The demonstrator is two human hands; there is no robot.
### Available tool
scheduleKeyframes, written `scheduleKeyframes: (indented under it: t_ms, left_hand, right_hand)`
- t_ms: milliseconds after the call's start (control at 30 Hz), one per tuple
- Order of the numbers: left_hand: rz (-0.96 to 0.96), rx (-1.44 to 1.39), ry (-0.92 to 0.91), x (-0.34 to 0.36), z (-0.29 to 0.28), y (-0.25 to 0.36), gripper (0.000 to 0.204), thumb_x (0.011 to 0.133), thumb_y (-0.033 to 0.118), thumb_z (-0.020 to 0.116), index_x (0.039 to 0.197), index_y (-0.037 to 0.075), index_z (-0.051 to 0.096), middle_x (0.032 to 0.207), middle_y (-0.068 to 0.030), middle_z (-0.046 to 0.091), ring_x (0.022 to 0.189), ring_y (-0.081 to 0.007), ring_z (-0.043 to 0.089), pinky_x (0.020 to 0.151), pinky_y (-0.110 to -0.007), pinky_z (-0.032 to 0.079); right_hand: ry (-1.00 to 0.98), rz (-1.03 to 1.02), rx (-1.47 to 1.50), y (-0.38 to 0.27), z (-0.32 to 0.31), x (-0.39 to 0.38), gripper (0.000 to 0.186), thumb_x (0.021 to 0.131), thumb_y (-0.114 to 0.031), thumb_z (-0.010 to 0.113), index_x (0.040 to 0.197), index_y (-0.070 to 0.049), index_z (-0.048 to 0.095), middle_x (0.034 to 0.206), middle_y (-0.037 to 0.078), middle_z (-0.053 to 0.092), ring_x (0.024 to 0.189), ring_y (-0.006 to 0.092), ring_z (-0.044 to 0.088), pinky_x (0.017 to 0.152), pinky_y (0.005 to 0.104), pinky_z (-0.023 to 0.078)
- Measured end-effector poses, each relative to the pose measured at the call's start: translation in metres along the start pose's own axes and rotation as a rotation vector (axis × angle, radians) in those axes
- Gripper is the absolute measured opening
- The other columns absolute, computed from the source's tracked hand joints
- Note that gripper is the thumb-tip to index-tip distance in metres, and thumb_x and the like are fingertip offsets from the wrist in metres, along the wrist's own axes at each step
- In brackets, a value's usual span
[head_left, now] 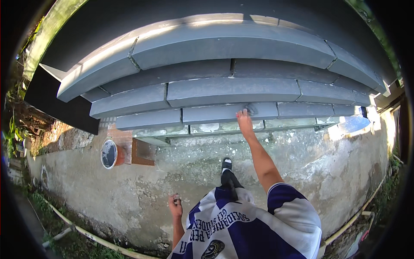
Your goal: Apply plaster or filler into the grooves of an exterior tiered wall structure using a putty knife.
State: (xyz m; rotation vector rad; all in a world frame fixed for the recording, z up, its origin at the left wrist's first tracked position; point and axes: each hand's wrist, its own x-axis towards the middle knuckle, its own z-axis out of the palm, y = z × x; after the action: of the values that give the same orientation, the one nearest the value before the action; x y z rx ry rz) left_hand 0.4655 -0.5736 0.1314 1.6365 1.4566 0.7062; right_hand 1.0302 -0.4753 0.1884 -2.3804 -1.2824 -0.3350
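Observation:
My right hand (243,115) reaches forward to the lower grey-painted step (215,114), its fingers bent together at the front edge beside a dark smudge (251,109); whatever they might hold is too small to make out. My left hand (175,205) is low beside my body, fingers curled round a small pale greyish thing (176,197) that I cannot identify. More grey steps (233,92) rise beyond, with dark joints between their blocks. Below the painted step runs a mottled, unpainted course (226,127).
An orange bucket (120,153) with grey contents stands left beside reddish-brown blocks (144,157). My sandalled foot (226,164) is on weathered concrete (77,181). A pale pipe (95,235) runs along the rear edge by plants; another (353,220) lies at right. A dark panel (60,108) is at left.

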Motion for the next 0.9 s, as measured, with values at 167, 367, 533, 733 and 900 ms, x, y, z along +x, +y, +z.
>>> scheduleKeyframes:
  t_ms: [167,367,533,733,900]
  left_hand:
    - [-0.172,-0.096,0.165,-0.074,-0.048,-0.01,0.019,0.08,0.002,0.052,0.099,0.004,0.054,0.102,-0.01,0.059,0.078,-0.0188,0.06,0.066,-0.031,0.049]
    - [-0.331,-0.101,0.373,-0.202,-0.092,-0.082,0.019,0.081,0.0,0.05,0.099,0.003,0.056,0.097,-0.0102,0.06,0.074,-0.018,0.061,0.066,-0.03,0.048]
    - [-0.449,-0.182,0.53,-0.273,-0.112,-0.122,0.022,0.081,-0.001,0.05,0.101,0.003,0.058,0.095,-0.0096,0.06,0.072,-0.0163,0.06,0.068,-0.028,0.047]
    - [-0.554,-0.323,0.705,-0.31,-0.127,-0.136,0.024,0.081,-0.005,0.049,0.102,0.002,0.057,0.094,-0.0071,0.06,0.071,-0.0138,0.058,0.068,-0.026,0.045]
    - [-0.539,-0.405,0.786,-0.3,-0.14,-0.151,0.023,0.083,-0.002,0.048,0.103,0.002,0.057,0.093,-0.0071,0.059,0.072,-0.0146,0.058,0.07,-0.026,0.045]
  right_hand:
    - [-0.053,-0.279,0.312,-0.191,0.025,-0.014,0.023,0.087,-0.024,0.053,0.092,-0.001,0.055,0.091,0.018,0.052,0.069,0.0319,0.062,0.057,0.0402,0.05]
    - [-0.245,-0.059,1.12,-0.36,-0.01,-0.078,0.023,0.084,-0.021,0.061,0.087,0.002,0.061,0.068,0.01,0.064,0.061,0.0184,0.066,0.056,0.0288,0.05]
    - [-0.398,0.151,1.31,-0.395,-0.013,-0.191,0.029,0.087,-0.022,0.059,0.083,0.007,0.058,0.064,0.009,0.061,0.058,0.02,0.066,0.05,0.0271,0.052]
    - [-0.437,0.521,1.108,-0.349,0.005,-0.275,0.027,0.088,-0.018,0.057,0.08,0.007,0.054,0.067,0.009,0.058,0.058,0.0228,0.065,0.05,0.0292,0.054]
    - [-0.297,1.263,1.498,-0.293,0.011,-0.285,0.019,0.086,-0.006,0.055,0.096,0.009,0.047,0.1,0.018,0.051,0.084,0.0295,0.063,0.073,0.0348,0.057]
